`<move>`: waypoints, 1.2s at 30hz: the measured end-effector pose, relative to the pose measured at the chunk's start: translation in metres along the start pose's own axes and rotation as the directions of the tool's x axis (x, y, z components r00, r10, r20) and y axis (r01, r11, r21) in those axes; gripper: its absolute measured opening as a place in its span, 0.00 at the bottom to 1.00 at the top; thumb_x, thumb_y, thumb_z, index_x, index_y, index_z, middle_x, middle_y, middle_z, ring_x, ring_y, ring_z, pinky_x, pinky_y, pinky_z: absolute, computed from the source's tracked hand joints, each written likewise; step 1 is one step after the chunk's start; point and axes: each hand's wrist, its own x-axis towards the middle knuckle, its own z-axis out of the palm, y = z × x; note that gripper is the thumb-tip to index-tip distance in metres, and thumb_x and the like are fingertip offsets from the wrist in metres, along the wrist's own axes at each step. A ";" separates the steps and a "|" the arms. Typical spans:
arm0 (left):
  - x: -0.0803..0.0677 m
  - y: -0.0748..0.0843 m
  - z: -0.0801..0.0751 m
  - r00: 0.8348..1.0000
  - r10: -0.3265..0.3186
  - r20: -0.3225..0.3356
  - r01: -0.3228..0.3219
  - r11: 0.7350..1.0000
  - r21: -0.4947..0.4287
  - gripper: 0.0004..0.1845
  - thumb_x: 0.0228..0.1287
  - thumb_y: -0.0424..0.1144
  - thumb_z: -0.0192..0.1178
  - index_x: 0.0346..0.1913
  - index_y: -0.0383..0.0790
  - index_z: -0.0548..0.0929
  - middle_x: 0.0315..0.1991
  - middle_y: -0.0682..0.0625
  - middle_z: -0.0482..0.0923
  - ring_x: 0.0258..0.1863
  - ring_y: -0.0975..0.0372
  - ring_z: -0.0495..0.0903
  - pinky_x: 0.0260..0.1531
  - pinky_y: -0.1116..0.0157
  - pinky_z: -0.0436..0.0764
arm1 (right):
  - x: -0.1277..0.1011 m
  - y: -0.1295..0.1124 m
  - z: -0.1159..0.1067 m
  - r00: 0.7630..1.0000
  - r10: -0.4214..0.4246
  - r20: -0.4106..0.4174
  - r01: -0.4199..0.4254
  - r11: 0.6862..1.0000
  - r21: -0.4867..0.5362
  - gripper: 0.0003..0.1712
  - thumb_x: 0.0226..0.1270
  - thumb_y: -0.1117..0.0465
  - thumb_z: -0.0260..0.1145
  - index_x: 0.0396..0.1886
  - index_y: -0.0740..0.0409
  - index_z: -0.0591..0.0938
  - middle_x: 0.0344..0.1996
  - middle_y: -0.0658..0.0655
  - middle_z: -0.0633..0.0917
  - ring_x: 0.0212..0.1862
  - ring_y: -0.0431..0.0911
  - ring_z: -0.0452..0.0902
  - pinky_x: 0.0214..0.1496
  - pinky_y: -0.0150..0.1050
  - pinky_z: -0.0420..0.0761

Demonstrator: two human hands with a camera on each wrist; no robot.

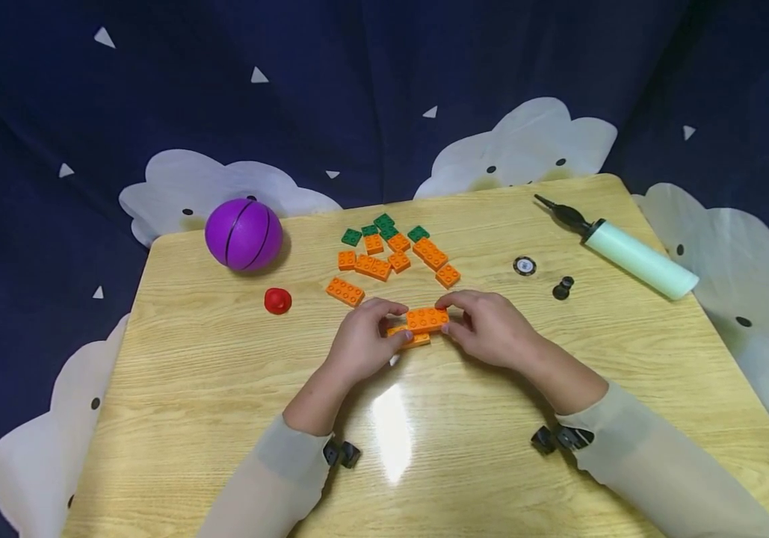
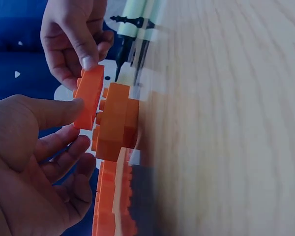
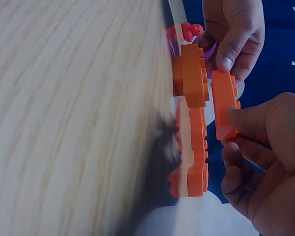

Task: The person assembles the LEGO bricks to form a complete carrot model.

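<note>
An orange eight-stud brick (image 1: 427, 320) is held level above the table between both hands. My left hand (image 1: 361, 340) pinches its left end between thumb and fingers, and my right hand (image 1: 494, 329) does the same at the right end. Just below it sits another orange brick (image 1: 419, 341), partly hidden in the head view. Both wrist views show a narrow gap between the held brick (image 2: 90, 96) and the studs of that lower brick (image 3: 193, 76). Beyond the hands lie loose orange bricks, the closest being an eight-stud brick (image 1: 345, 291).
Several green bricks (image 1: 384, 222) lie behind the orange ones. A purple ball (image 1: 244, 235) and a red cap-shaped piece (image 1: 278, 300) are at left. On the right are a round black-and-white disc (image 1: 524, 266), a small black piece (image 1: 563, 288) and a mint hand pump (image 1: 640, 258).
</note>
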 end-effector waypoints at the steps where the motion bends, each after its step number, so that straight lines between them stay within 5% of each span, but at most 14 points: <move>1: 0.000 0.000 0.001 1.000 -0.001 0.002 0.001 1.000 0.010 0.18 0.65 0.44 0.74 0.56 0.47 0.87 0.54 0.55 0.83 0.48 0.60 0.84 0.50 0.58 0.81 | 0.000 0.001 0.000 1.000 -0.003 0.003 0.003 1.000 0.002 0.18 0.69 0.56 0.73 0.57 0.50 0.86 0.51 0.52 0.87 0.31 0.42 0.75 0.37 0.41 0.76; 6: -0.002 0.000 0.004 1.000 -0.006 0.003 0.006 0.999 0.048 0.18 0.64 0.44 0.74 0.55 0.46 0.87 0.52 0.54 0.85 0.51 0.58 0.81 0.64 0.53 0.74 | -0.002 0.002 0.002 1.000 -0.022 0.016 0.022 1.000 0.011 0.18 0.69 0.57 0.73 0.57 0.51 0.86 0.54 0.54 0.88 0.38 0.45 0.80 0.45 0.45 0.80; 13: -0.004 -0.002 0.006 1.000 -0.020 0.012 0.020 0.999 0.049 0.18 0.63 0.45 0.75 0.54 0.46 0.87 0.51 0.54 0.85 0.48 0.60 0.81 0.51 0.57 0.79 | -0.003 0.003 0.004 0.997 -0.079 0.020 0.079 0.997 0.005 0.18 0.69 0.58 0.72 0.58 0.52 0.86 0.56 0.55 0.87 0.61 0.53 0.82 0.64 0.54 0.78; 36: -0.005 -0.005 0.010 1.000 -0.004 -0.016 0.005 0.998 0.058 0.18 0.62 0.51 0.76 0.51 0.47 0.90 0.45 0.56 0.86 0.40 0.60 0.79 0.43 0.60 0.78 | -0.005 0.001 0.008 0.992 -0.123 0.016 0.123 0.991 -0.043 0.18 0.69 0.62 0.72 0.57 0.56 0.86 0.55 0.56 0.87 0.60 0.54 0.82 0.64 0.54 0.79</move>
